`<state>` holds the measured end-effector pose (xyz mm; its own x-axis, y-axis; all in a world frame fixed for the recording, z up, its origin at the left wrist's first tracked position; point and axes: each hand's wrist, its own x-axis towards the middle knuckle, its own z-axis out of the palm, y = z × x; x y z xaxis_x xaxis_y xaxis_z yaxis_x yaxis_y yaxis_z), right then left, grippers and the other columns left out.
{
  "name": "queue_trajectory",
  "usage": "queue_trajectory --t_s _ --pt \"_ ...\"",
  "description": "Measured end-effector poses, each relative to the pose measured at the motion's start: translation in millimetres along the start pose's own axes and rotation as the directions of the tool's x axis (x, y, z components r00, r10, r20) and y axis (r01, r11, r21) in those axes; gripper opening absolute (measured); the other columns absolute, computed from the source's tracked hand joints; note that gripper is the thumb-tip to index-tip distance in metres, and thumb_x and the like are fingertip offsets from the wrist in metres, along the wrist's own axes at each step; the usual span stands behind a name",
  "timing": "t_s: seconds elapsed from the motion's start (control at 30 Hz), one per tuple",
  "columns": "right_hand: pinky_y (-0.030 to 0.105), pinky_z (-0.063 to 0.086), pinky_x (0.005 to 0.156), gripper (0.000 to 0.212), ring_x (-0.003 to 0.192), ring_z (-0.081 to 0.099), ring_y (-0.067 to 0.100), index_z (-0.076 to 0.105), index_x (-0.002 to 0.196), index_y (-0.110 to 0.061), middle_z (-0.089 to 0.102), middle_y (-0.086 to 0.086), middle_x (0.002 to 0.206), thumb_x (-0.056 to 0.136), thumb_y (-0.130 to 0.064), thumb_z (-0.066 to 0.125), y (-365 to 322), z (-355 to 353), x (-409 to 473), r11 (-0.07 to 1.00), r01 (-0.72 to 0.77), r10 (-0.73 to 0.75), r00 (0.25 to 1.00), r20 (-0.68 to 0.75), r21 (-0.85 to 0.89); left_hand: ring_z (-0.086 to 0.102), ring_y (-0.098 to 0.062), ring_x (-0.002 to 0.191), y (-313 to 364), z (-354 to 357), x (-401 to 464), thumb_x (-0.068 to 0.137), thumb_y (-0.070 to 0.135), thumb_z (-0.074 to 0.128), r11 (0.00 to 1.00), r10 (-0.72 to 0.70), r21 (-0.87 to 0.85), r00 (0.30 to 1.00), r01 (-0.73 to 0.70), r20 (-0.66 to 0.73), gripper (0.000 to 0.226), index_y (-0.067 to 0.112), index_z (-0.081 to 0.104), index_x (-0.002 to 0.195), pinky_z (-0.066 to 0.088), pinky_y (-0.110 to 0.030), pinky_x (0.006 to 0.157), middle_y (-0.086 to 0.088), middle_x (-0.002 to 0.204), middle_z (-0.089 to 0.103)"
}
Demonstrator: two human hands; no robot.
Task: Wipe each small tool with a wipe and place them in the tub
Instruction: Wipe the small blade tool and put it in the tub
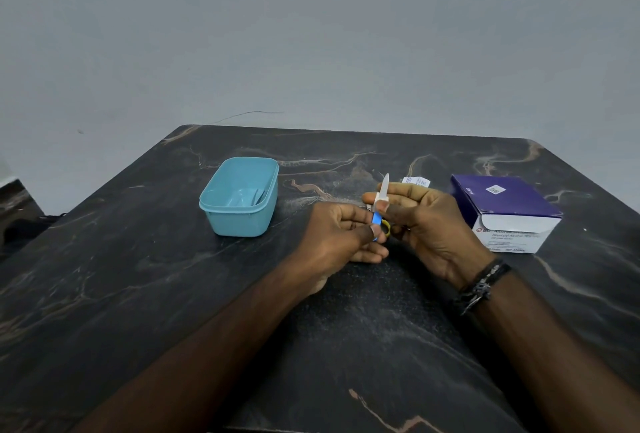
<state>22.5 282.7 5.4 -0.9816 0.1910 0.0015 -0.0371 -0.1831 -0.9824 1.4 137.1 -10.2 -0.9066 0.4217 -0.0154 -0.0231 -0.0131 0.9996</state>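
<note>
Over the middle of the dark marble table I hold small scissors [380, 205] with blue and yellow handles, their pale blades pointing up and away. My left hand [341, 240] grips the handle end. My right hand [420, 221] pinches the blades between thumb and fingers; whether a wipe is under the fingers I cannot tell. The light blue tub [242, 198] stands open to the left of my hands, with at least one small tool lying inside. A small white wipe sachet [417, 181] lies on the table just behind my right hand.
A purple and white box of alcohol swabs [507, 212] sits at the right, close to my right wrist. The table [138, 294] ends at a grey wall behind. A dark bracelet circles my right wrist.
</note>
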Motion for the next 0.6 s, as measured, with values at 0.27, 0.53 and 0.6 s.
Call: queue_trajectory --t_s 0.27,0.53,0.6 --pt "0.033 0.059 0.063 0.026 0.081 0.074 0.022 0.063 0.108 0.004 0.076 0.014 0.098 0.083 0.006 0.066 1.6 -0.2 2.6 0.998 0.022 -0.018 0.998 -0.055 0.064 0.070 -0.019 0.061 0.4 0.8 -0.6 0.090 -0.001 0.062 1.000 0.020 -0.004 1.000 -0.020 0.011 0.005 0.000 0.065 0.094 0.060 -0.027 0.059 -0.023 0.085 0.071" --pt "0.021 0.050 0.060 0.028 0.073 0.071 0.010 0.065 0.109 0.002 0.075 0.013 0.100 0.082 0.000 0.070 1.7 -3.6 5.5 0.995 0.093 -0.089 0.986 -0.144 0.026 0.069 -0.020 0.061 -2.4 1.6 -0.5 0.089 -0.004 0.062 0.999 0.034 0.027 0.999 -0.034 0.026 0.011 -0.008 0.064 0.099 0.060 -0.027 0.059 -0.028 0.088 0.069" --pt "0.020 0.051 0.058 0.027 0.073 0.071 0.010 0.065 0.107 0.002 0.075 0.013 0.098 0.081 -0.001 0.071 1.3 -4.5 5.3 0.994 0.104 -0.098 0.984 -0.150 0.027 0.069 -0.020 0.061 -3.0 2.8 -0.9 0.090 -0.004 0.062 0.999 0.033 0.027 0.999 -0.033 0.027 0.013 -0.010 0.064 0.102 0.059 -0.026 0.058 -0.028 0.087 0.068"
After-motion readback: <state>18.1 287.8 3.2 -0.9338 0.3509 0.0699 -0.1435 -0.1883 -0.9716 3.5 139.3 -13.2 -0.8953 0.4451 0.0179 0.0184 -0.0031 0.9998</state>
